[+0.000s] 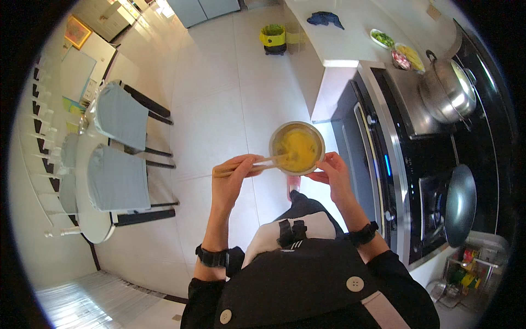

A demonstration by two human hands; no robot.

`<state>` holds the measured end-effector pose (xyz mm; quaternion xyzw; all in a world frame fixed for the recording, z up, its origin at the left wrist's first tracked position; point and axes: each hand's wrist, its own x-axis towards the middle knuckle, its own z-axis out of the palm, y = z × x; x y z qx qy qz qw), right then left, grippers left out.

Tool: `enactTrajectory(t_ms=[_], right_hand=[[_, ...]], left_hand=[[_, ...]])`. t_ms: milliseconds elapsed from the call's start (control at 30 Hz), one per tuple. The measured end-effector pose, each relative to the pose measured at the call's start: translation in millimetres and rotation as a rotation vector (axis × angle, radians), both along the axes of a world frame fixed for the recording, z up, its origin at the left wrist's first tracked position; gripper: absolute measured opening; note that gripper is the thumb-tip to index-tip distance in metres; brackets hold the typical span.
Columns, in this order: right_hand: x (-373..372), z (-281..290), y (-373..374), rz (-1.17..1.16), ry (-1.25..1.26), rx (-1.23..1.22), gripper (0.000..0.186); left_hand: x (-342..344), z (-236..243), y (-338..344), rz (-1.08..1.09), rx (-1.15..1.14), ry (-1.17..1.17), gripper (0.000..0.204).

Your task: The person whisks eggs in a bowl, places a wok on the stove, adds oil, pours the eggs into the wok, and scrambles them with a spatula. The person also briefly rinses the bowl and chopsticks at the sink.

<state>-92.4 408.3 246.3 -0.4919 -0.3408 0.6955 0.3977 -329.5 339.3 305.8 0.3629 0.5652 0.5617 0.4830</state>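
Observation:
A round metal bowl (320, 135) is held up in front of my body, above the floor. Yellow liquid that looks like beaten egg (299, 148) lies in it, with some froth and streaks. My right hand (333, 174) grips the bowl's rim at its lower right side, thumb on the edge. In my left hand (234, 174), the fingers are closed round a pair of wooden chopsticks (267, 163). Their tips reach over the bowl's left rim into the yellow liquid, and their back ends stick out past my hand to the left.
To the right, a black stove holds a steel pot (446, 90) and a dark wok (461, 205). Behind it on the white counter sit a dish of chopped greens (382, 38) and other small dishes. Covered chairs (120, 178) and a table stand left. A yellow-lined bin (273, 36) is ahead.

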Motion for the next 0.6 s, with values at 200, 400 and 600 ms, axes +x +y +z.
enactTrajectory(t_ms=[200, 400, 600], right_hand=[[-22.5, 10.2, 96.9, 0.038, 0.014, 0.016, 0.011], [-36.5, 17.0, 175.2, 0.017, 0.077, 0.0, 0.011], [-43.1, 16.9, 233.2, -0.053, 0.036, 0.031, 0.012]], left_hand=[[-25.2, 9.6, 94.3, -0.007, -0.026, -0.042, 0.022], [-41.1, 8.5, 181.0, 0.072, 0.012, -0.071, 0.024], [-58.3, 1.4, 270.6, -0.09, -0.094, -0.158, 0.025]])
